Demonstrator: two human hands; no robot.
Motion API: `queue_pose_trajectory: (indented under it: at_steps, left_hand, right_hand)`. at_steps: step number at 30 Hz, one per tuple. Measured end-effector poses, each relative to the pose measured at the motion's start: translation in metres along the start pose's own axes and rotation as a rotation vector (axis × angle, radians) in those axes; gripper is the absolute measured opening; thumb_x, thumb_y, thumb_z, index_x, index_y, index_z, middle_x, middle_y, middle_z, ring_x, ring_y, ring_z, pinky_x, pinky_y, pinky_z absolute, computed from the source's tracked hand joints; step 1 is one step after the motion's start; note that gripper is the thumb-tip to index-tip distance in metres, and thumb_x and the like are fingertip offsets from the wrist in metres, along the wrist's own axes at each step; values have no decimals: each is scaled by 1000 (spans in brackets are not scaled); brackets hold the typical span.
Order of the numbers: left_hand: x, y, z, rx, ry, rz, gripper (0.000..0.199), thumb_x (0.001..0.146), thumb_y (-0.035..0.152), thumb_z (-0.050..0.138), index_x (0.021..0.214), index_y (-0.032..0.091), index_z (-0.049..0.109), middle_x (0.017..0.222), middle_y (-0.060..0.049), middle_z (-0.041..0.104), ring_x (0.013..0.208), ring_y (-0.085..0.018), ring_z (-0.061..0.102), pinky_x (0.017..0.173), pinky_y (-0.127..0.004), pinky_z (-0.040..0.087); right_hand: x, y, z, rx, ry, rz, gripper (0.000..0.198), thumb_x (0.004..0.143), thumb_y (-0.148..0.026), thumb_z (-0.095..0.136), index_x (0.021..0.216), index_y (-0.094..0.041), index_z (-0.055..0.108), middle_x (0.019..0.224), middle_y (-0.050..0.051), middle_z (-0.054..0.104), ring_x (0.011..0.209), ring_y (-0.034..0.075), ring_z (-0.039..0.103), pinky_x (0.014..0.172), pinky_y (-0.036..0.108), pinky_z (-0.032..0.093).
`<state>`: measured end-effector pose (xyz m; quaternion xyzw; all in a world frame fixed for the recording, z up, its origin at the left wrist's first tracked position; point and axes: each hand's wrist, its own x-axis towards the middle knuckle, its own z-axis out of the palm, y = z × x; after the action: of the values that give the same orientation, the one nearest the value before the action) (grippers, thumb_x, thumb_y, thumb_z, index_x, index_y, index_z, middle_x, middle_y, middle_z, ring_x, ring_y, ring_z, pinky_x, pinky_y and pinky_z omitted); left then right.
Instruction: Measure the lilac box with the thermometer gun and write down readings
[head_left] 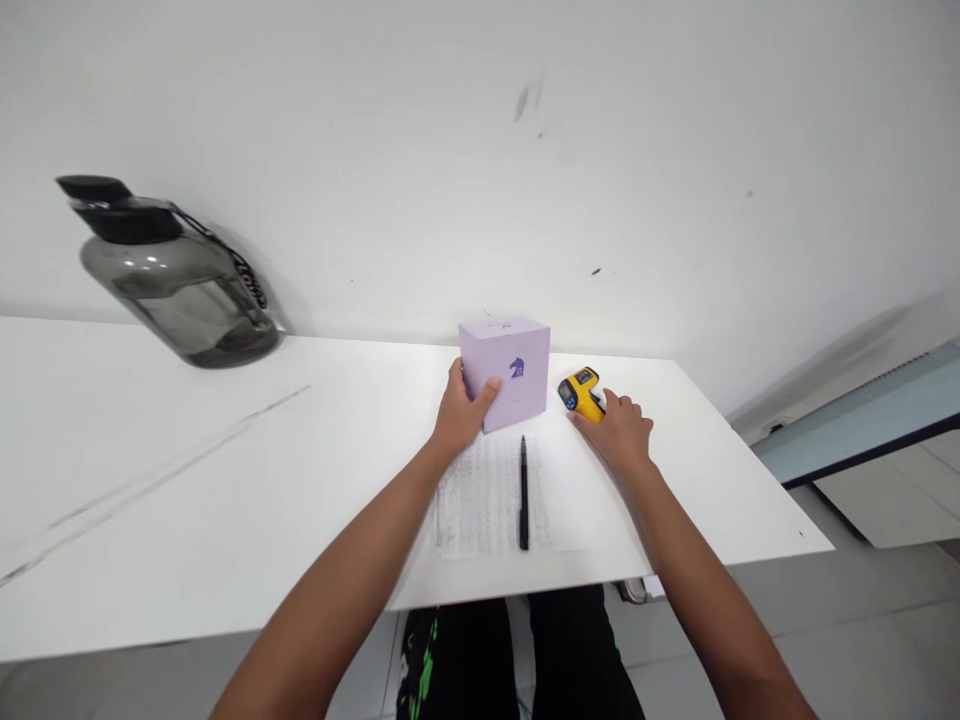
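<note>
My left hand (463,410) grips the left side of a lilac box (521,385), its thumb on the front face and its fingers around the left side. The box stands upright near the wall and bears a dark purple horse-head logo. To the right, my right hand (622,430) is closed around the handle of a yellow and black infrared thermometer (585,395), which lies low at the table. Part of its handle is hidden by the hand. In front of the box lies a sheet of paper (476,510) filled with rows of writing, with a black pen (523,495) on it.
A large grey see-through water bottle (180,290) with a black lid and strap stands at the left by the wall (420,150). The white table (225,500) ends at the right, beside a pale blue panel (862,430) with a dark edge.
</note>
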<state>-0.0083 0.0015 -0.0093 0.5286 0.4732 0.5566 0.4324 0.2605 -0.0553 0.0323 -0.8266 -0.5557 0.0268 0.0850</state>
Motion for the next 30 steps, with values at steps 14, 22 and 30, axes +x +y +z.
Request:
queue_pose_trajectory:
  at_steps: [14,22,30]
  left_hand:
    - [0,-1,0,-3,-4,4,91,91,73,88,161,27,53,165,-22,69,152,-43,70,128,-65,57]
    - [1,0,0,32,3,-15,94,92,70,87,165,24,50,167,-25,68,152,-45,69,130,-67,54]
    - [0,-2,0,65,18,36,96,90,71,87,164,22,50,165,-24,70,151,-45,70,130,-66,54]
  right_hand:
    - [5,13,19,445,296,-184,55,105,-57,63,145,-20,71,129,17,71,120,36,73,97,48,62]
    - [-41,-16,35,1294,349,-359,60,106,-84,59,128,-29,59,91,1,64,75,23,66,66,38,59]
    - [-60,-27,35,1198,40,-449,49,95,-67,84,119,-28,69,94,2,66,87,26,69,74,43,65]
